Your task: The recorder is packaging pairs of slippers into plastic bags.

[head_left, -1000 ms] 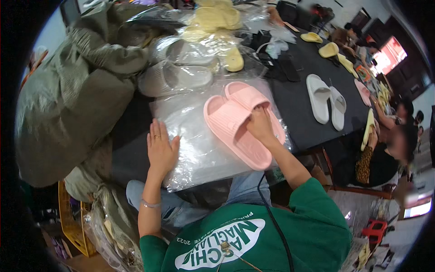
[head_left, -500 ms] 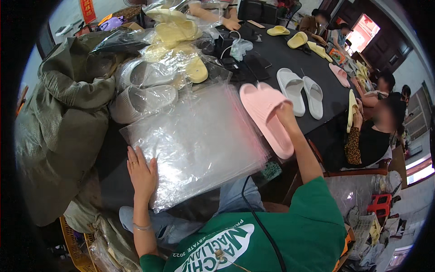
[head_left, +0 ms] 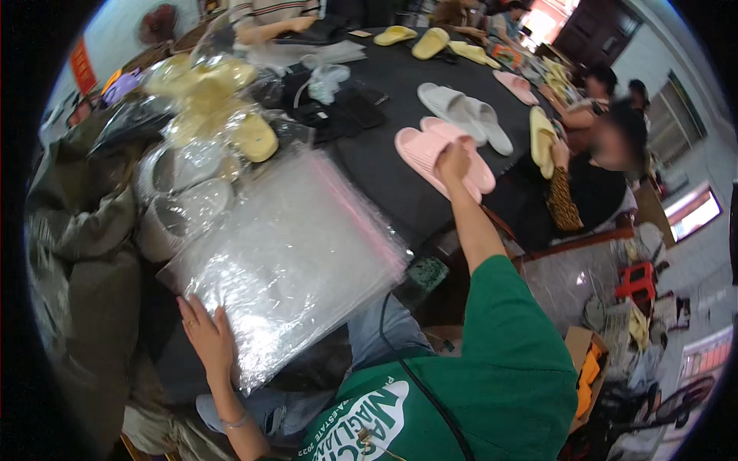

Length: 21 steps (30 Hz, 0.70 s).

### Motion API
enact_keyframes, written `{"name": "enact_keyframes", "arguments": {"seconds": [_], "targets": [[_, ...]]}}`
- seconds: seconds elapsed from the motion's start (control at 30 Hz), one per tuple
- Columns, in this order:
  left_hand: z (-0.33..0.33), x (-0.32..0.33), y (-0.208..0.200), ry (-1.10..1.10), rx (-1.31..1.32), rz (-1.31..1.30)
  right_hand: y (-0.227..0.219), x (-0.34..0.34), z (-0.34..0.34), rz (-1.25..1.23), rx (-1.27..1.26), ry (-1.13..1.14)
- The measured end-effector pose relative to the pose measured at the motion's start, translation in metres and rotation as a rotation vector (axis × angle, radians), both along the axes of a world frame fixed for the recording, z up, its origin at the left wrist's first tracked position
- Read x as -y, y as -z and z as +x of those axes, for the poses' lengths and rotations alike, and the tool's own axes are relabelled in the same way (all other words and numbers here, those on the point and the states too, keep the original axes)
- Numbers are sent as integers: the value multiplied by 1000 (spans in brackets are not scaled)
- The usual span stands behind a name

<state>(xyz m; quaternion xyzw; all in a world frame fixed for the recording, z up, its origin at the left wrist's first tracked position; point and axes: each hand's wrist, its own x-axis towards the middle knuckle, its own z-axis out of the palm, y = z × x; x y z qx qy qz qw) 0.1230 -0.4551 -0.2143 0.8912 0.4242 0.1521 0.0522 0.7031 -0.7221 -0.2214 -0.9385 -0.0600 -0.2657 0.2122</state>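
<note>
My right hand (head_left: 453, 160) grips a pair of pink slippers (head_left: 422, 150) at the strap opening, fingers closed and partly hidden by the slippers. The pair is just above or on the dark table; I cannot tell which. Right behind it lies a pair of light grey slippers (head_left: 453, 107), partly covered by the pink ones. My left hand (head_left: 206, 338) lies flat with fingers stretched out at the left near edge of a stack of clear plastic bags (head_left: 284, 253). Along the stack's right side runs a pink strip.
Bagged grey slippers (head_left: 181, 207) and bagged yellow slippers (head_left: 204, 84) pile up behind the stack at left. A big olive sack (head_left: 84, 269) stands far left. Yellow slippers (head_left: 430, 44) dot the far table (head_left: 384, 69). At right a person holds a yellow slipper (head_left: 542, 142).
My right hand has moved the pink slippers away from the bag stack, up against the grey pair. The grey slippers now sit closer together. The view has shifted; my left hand stays by the bags.
</note>
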Motion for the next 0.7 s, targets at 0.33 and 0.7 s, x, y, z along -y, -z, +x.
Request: {"name": "enact_keyframes", "arguments": {"seconds": [0.33, 0.7], "targets": [[6, -2, 7, 13, 15, 8, 7, 10, 9, -4, 75, 44], [5, 0, 2, 7, 24, -25, 9, 9, 7, 16, 71, 46]]}}
